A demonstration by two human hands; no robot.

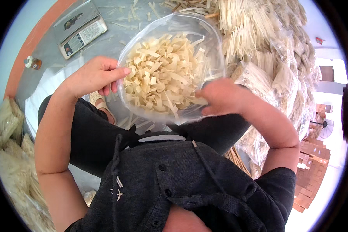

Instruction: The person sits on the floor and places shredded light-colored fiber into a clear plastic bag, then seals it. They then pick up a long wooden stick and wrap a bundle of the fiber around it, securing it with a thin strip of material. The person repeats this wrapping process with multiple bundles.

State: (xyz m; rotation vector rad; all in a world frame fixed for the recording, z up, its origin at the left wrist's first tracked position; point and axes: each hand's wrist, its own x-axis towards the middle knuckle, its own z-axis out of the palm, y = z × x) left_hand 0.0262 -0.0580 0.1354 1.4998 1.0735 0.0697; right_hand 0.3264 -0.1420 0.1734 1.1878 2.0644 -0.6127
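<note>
Between my knees stands a clear plastic bag (173,18), its round mouth spread wide. Inside it lies a heap of flat, pale cream strips (160,71), curled and tangled; what they are made of I cannot make out. My left hand (98,75) pinches the bag's left rim, thumb over the edge and fingers below it. At the lower right rim is my right hand (222,96), smeared by motion. Its fingers are bent against the rim or the strips beside it, and whether it grips either does not show.
A digital scale (81,36) sits on the floor at the far left, near a small amber bottle (33,62). Bundles of long pale strips (255,34) in clear plastic pile up at the right. More bagged bundles (11,154) lie at the left. Cardboard boxes (311,170) stack farther right.
</note>
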